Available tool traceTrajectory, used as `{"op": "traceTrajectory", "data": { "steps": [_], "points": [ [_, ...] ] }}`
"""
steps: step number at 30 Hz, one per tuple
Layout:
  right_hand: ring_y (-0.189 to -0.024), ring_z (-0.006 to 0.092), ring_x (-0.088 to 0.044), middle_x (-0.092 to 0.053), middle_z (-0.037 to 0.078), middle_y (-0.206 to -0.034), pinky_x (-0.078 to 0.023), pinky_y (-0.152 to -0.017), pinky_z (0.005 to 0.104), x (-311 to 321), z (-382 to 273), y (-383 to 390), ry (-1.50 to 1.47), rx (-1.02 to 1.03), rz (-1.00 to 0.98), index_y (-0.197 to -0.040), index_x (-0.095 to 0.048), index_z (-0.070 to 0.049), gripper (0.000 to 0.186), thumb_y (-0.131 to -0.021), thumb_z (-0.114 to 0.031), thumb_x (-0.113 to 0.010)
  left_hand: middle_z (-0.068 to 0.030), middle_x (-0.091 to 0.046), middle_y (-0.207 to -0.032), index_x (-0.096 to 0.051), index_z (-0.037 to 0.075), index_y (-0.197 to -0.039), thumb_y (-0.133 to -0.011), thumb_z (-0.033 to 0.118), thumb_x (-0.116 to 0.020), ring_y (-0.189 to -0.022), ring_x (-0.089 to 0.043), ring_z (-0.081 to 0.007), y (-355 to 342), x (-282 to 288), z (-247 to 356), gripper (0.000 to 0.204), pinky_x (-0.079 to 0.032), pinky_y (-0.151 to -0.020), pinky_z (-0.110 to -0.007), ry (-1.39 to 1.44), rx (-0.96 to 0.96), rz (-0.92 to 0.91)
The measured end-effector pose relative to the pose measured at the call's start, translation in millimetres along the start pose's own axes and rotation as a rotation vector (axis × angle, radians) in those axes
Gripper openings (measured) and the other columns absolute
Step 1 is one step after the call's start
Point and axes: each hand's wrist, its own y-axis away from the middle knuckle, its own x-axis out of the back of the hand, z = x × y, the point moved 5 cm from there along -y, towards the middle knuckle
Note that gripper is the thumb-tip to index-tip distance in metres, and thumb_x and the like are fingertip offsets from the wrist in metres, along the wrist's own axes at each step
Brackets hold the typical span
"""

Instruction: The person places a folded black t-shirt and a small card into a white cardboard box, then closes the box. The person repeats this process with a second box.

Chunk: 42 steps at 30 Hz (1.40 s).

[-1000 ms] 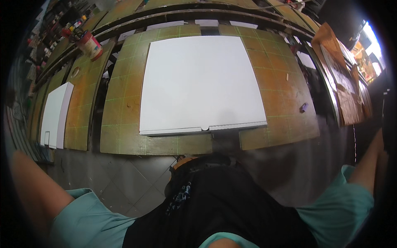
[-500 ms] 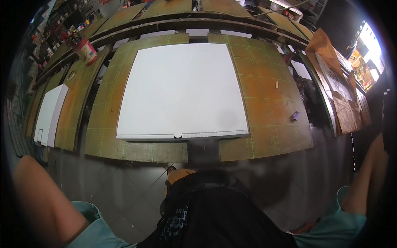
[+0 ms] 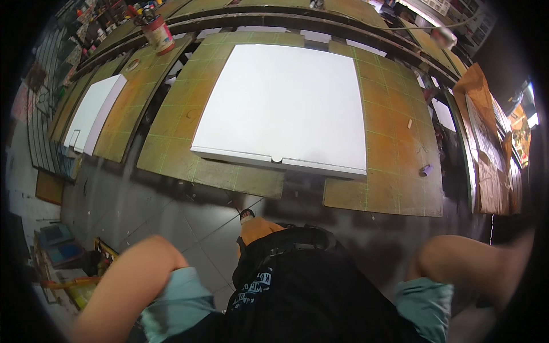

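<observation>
Directly before me a large flat white box (image 3: 283,108) lies closed, with a small half-round notch in the middle of its near edge. It rests on a greenish-orange board (image 3: 394,137) marked with a grid of lines. Neither of my hands touches it. My left arm is bent at the elbow, its forearm running down and left out of the picture, so the left hand is hidden. The right forearm reaches out to the right rim, where it blurs into the dark edge; no fingers can be made out there.
Another white box (image 3: 94,111) lies on a board to the left, near a tape roll (image 3: 132,64). Behind stands a reddish can (image 3: 157,35) holding tools. A small purple object (image 3: 426,170) sits on the right board. Brown paper (image 3: 492,171) hangs at right. Tiled floor (image 3: 189,211) shows below.
My view has turned, so the boxes and boards sit farther right and higher, and more floor shows at left. Both of my arms have shifted; the boxes lie as before.
</observation>
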Motion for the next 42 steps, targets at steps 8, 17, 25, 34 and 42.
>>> {"op": "traceTrajectory", "data": {
  "steps": [8, 17, 25, 34, 42],
  "points": [
    [-0.106, 0.0268, -0.050, -0.054, 0.010, -0.115, -0.034, -0.095, 0.0410, -202.2, 22.9, 135.2, -0.093, 0.104, -0.894, -0.102, -0.059, -0.010, 0.039, -0.065, -0.013, -0.071, -0.0171, -0.046, -0.127, -0.041, 0.001, -0.127, -0.076, 0.019, -0.071, -0.121, -0.041, -0.0245, 132.5, -35.2, -102.7, 0.062, -0.032, -0.099, -0.038, -0.145, 0.752, 0.014],
    [-0.110, 0.0230, -0.046, -0.050, 0.005, -0.120, -0.024, -0.099, 0.0526, -233.8, 28.5, 153.1, 0.053, 0.149, -1.189, -0.102, -0.058, -0.014, 0.035, -0.068, -0.011, -0.064, -0.0174, -0.045, -0.125, -0.035, -0.002, -0.129, -0.071, 0.020, -0.076, -0.115, -0.045, -0.0250, 182.4, -51.9, -125.0, 0.074, -0.035, -0.097, -0.035, -0.073, 0.991, -0.145],
    [-0.100, 0.0229, -0.052, -0.055, 0.005, -0.114, -0.024, -0.097, 0.0557, -241.9, 13.4, 143.5, 0.112, 0.304, -1.179, -0.094, -0.060, -0.014, 0.031, -0.063, -0.009, -0.063, -0.0204, -0.046, -0.125, -0.032, -0.001, -0.132, -0.068, 0.023, -0.077, -0.116, -0.044, -0.0282, 182.9, -51.1, -135.1, 0.082, -0.032, -0.098, -0.037, -0.041, 1.005, -0.257],
    [-0.100, 0.0197, -0.052, -0.055, 0.003, -0.110, -0.028, -0.094, 0.0596, -249.3, 0.6, 140.2, 0.222, 0.588, -1.230, -0.092, -0.058, -0.014, 0.037, -0.058, -0.018, -0.070, -0.0214, -0.040, -0.130, -0.022, -0.002, -0.137, -0.069, 0.028, -0.075, -0.120, -0.038, -0.0321, 183.7, -49.8, -141.9, 0.092, -0.019, -0.102, -0.043, -0.045, 0.942, -0.351],
    [-0.097, 0.0208, -0.054, -0.057, 0.004, -0.107, -0.031, -0.093, 0.0608, -254.7, -3.3, 131.0, 0.209, 0.706, -1.223, -0.088, -0.059, -0.013, 0.035, -0.056, -0.020, -0.071, -0.0231, -0.039, -0.130, -0.021, -0.002, -0.137, -0.069, 0.024, -0.075, -0.121, -0.034, -0.0338, 186.5, -50.2, -144.6, 0.092, -0.020, -0.102, -0.043, -0.014, 0.973, -0.357]
  ]
}}
